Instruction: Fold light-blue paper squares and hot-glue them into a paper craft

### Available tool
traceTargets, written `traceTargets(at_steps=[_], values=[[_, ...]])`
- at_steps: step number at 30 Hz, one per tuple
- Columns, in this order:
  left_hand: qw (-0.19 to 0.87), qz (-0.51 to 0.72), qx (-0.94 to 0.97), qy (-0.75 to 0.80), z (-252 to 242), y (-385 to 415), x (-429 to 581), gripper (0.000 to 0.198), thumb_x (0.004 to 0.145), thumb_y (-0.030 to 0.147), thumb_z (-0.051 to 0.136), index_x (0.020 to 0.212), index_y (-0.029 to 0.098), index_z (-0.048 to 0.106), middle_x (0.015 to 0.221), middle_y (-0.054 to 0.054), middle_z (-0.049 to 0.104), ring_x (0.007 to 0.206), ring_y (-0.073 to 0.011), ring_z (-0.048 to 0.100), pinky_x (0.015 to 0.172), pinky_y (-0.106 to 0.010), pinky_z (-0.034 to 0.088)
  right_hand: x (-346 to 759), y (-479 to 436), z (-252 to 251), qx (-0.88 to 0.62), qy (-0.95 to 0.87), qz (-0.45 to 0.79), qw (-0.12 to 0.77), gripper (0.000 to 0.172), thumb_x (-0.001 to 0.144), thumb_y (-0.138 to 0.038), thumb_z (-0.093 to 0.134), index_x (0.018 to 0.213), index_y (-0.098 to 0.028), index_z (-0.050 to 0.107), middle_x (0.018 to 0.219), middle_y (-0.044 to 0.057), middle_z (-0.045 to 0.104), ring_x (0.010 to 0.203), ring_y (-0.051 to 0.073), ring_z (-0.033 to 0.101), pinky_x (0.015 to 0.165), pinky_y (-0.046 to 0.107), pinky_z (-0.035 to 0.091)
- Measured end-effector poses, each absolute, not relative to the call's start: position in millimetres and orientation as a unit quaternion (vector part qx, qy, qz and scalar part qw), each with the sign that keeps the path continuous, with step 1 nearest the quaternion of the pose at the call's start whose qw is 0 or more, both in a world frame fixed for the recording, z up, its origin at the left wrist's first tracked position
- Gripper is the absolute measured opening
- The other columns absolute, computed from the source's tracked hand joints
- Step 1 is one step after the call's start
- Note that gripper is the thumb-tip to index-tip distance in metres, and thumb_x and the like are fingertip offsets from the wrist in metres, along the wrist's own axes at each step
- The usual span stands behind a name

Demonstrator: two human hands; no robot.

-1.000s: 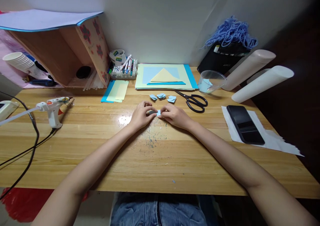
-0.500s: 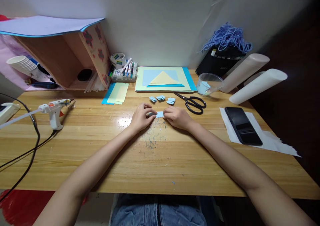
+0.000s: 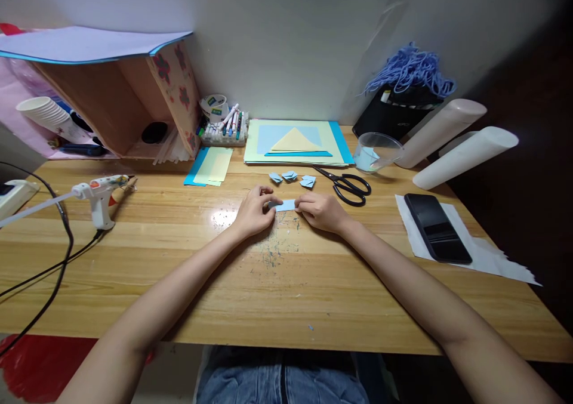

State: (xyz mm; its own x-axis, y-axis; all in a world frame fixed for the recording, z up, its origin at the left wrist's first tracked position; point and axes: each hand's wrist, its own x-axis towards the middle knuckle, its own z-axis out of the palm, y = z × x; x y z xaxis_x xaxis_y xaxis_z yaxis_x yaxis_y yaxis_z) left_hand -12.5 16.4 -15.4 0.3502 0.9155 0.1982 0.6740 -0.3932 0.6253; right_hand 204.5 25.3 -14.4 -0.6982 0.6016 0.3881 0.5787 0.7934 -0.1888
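A small light-blue paper strip [image 3: 285,205] lies on the wooden table [image 3: 268,284] between both hands. My left hand [image 3: 254,211] pinches its left end with curled fingers. My right hand [image 3: 320,210] pinches its right end, fingers pressed together. Just beyond them sit three small folded blue paper pieces [image 3: 290,178].
Black scissors [image 3: 348,184] lie right of the folded pieces. A stack of coloured paper [image 3: 295,141], a marker box [image 3: 224,128], a clear bowl [image 3: 377,151], a phone [image 3: 436,228] on white paper, two white rolls [image 3: 465,153], a glue gun [image 3: 99,194] with cables at left.
My hands have drawn slightly apart, and more of the blue strip shows between them. The view has shifted a little.
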Motion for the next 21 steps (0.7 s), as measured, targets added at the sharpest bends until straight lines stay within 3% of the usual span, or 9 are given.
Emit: traceTargets(at_steps=[7,12,17,21], values=[[0.214,0.272,0.792,0.502,-16.3,14.1,-11.1,0.020,0.075,0.024,0.057,0.091,0.022,0.068,0.110,-0.007,0.051,0.107,-0.0221,0.049,0.093,-0.038,0.041,204.5,24.7,-16.9,-0.313,-0.921,0.011,0.234,0.023,0.084,-0.012,0.045,0.068,-0.018,0.061,0.077,0.005,0.068,0.072,0.015,0.059,0.058,0.026,0.039],[0.216,0.270,0.791,0.504,-15.8,13.6,-10.3,0.023,0.073,0.019,0.055,0.093,0.022,0.067,0.110,-0.007,0.051,0.108,-0.0222,0.049,0.092,-0.037,0.041,203.4,24.6,-18.4,-0.323,-0.913,0.017,0.246,0.021,0.084,-0.012,0.046,0.069,-0.018,0.060,0.076,0.005,0.065,0.071,0.015,0.057,0.058,0.026,0.037],[0.211,0.268,0.796,0.500,-15.7,13.5,-10.5,0.027,0.072,0.014,0.052,0.093,0.021,0.066,0.110,-0.007,0.051,0.108,-0.0222,0.049,0.092,-0.037,0.041,202.7,24.7,-20.0,-0.336,-0.912,0.043,0.231,0.020,0.082,-0.012,0.047,0.094,-0.018,0.062,0.084,0.007,0.062,0.079,0.018,0.053,0.065,0.027,0.038],[0.203,0.272,0.798,0.498,-14.9,13.5,-9.4,0.021,0.076,0.024,0.054,0.093,0.022,0.066,0.107,-0.007,0.052,0.105,-0.0219,0.050,0.091,-0.037,0.041,200.8,24.8,-20.1,-0.304,-0.932,0.029,0.197,0.025,0.086,-0.018,0.046,0.105,-0.023,0.062,0.090,0.007,0.059,0.081,0.018,0.050,0.067,0.028,0.037]])
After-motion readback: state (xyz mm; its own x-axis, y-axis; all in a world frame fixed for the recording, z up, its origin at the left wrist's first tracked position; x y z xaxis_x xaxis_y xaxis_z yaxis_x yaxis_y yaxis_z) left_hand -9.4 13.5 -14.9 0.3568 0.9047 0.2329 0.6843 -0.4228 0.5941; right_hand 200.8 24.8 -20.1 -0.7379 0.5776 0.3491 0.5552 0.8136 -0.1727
